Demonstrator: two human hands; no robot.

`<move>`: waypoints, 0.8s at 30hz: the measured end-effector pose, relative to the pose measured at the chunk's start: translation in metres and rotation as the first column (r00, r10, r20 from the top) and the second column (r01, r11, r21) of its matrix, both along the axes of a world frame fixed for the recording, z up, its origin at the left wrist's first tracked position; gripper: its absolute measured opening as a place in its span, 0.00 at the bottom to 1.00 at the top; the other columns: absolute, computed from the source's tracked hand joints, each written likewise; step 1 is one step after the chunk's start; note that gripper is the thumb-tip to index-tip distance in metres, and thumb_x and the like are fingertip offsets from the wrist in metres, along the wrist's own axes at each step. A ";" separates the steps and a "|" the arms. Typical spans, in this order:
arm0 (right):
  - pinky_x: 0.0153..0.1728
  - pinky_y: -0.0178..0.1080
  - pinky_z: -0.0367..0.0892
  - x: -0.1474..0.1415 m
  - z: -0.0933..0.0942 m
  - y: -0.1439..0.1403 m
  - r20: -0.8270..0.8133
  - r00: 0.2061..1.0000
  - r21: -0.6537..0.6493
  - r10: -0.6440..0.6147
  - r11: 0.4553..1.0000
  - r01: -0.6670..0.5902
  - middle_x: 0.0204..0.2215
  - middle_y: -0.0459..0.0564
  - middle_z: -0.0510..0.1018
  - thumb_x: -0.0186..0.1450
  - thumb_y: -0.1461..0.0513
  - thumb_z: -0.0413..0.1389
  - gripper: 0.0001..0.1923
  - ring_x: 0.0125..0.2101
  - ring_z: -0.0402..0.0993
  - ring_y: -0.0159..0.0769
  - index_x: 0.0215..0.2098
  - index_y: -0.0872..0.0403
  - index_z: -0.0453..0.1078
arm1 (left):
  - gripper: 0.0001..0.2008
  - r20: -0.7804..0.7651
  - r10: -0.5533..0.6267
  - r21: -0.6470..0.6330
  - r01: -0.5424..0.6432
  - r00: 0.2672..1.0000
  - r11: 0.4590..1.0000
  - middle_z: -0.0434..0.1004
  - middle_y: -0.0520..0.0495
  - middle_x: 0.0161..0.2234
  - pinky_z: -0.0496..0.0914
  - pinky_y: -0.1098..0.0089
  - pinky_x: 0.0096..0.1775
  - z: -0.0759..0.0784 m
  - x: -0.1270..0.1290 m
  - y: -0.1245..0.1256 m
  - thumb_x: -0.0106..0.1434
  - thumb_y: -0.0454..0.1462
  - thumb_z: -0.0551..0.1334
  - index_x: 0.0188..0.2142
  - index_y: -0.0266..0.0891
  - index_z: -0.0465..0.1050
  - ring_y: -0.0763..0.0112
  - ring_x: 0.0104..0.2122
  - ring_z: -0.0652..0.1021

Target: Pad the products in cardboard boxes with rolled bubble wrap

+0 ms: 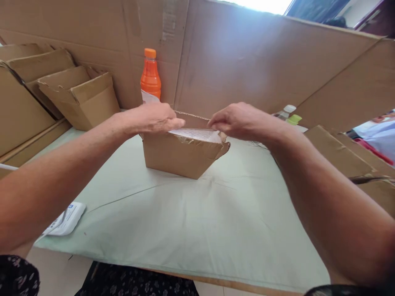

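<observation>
Here, a small brown cardboard box (182,154) is seen standing near the middle of the table, turned so that one corner points toward the viewer; its top is open, its flaps are folded partly outward and look a little crumpled, and a white, bubbly padding sheet (197,134) is seen lying inside, level with the rim. The table is covered by a pale green cloth (191,222), creased in long lines, and it is walled in at the back and on both sides by tall sheets of brown cardboard (247,61). An orange bottle (150,76) with an orange cap is stood upright just behind the box, against the cardboard wall. Open empty cartons (77,96) are stacked at the far left, flattened cardboard is laid at the right, and a white printed packet (64,220) is left at the near left edge of the cloth. A second, clear bottle with a white cap (285,112) is partly hidden behind the right wrist. The left hand (154,118) is laid palm down over the box's left rim, fingers loosely curled and touching the flap there. The right hand (239,121) is held over the right rim, its fingertips drawn together in a pinch at the flap's edge, though exactly what is pinched cannot be told.
</observation>
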State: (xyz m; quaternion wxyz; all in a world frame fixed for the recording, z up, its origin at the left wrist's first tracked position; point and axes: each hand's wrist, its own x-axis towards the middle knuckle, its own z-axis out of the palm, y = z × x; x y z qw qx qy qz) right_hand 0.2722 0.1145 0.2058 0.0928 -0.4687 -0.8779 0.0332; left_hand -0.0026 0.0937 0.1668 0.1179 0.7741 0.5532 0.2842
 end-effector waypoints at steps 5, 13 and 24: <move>0.29 0.34 0.64 -0.026 0.001 -0.009 0.226 0.973 -0.356 0.042 0.934 0.042 0.23 0.41 0.79 0.57 0.70 0.58 0.11 0.24 0.73 0.31 0.28 0.50 0.80 | 0.27 -0.310 0.030 -0.072 -0.055 0.950 0.996 0.69 0.44 0.21 0.69 0.50 0.46 0.001 0.026 -0.026 0.69 0.51 0.51 0.19 0.39 0.69 0.51 0.33 0.78; 0.44 0.43 0.71 0.038 -0.040 -0.094 -0.544 0.814 0.220 -0.202 0.902 0.371 0.34 0.50 0.84 0.66 0.58 0.55 0.11 0.37 0.79 0.40 0.37 0.52 0.80 | 0.21 0.337 0.213 0.461 -0.358 0.917 0.812 0.68 0.38 0.60 0.65 0.53 0.61 -0.067 0.047 -0.153 0.66 0.37 0.59 0.58 0.42 0.69 0.53 0.60 0.70; 0.33 0.45 0.73 -0.008 -0.147 -0.089 -0.608 0.694 -0.241 -0.387 0.922 0.303 0.41 0.55 0.82 0.60 0.46 0.57 0.24 0.32 0.76 0.41 0.47 0.53 0.68 | 0.27 0.706 0.401 -0.239 -0.336 0.584 0.911 0.75 0.32 0.57 0.72 0.56 0.56 -0.117 0.005 -0.095 0.60 0.37 0.60 0.58 0.31 0.67 0.53 0.57 0.75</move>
